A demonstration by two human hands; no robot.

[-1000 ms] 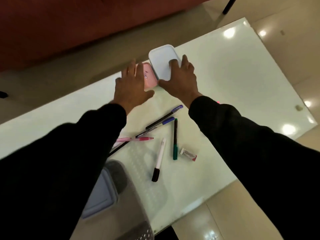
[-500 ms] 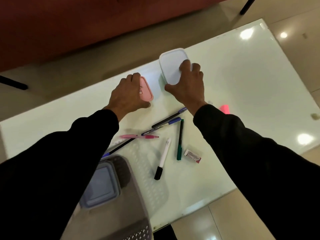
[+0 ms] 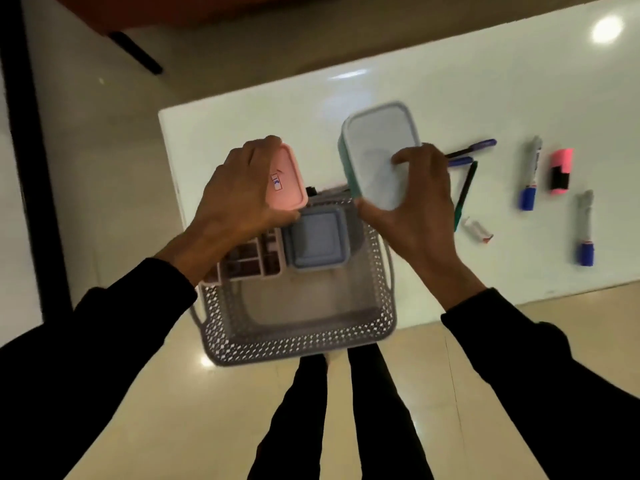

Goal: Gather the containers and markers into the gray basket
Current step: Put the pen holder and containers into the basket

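Note:
My left hand (image 3: 239,199) grips a small pink container (image 3: 285,178) above the far left corner of the gray basket (image 3: 298,341). My right hand (image 3: 415,209) holds a larger container with a white lid and teal walls (image 3: 377,150) over the basket's far right corner. Inside the basket lie a blue-lidded container (image 3: 318,239) and a pink divided tray (image 3: 252,261). On the white table (image 3: 450,91) to the right lie pens (image 3: 474,148), a green pen (image 3: 465,188), two blue-capped markers (image 3: 530,174) (image 3: 585,230), a pink highlighter (image 3: 561,171) and a small eraser (image 3: 478,230).
The basket stands at the table's near left corner, overhanging the front edge. Beige tiled floor lies below, with my legs (image 3: 346,417) under the basket. A dark post (image 3: 20,133) stands at the left and a reddish sofa runs along the top.
Both hands have lifted the pink and the white-lidded containers off the table and carried them to above the basket. The view has swung down and left.

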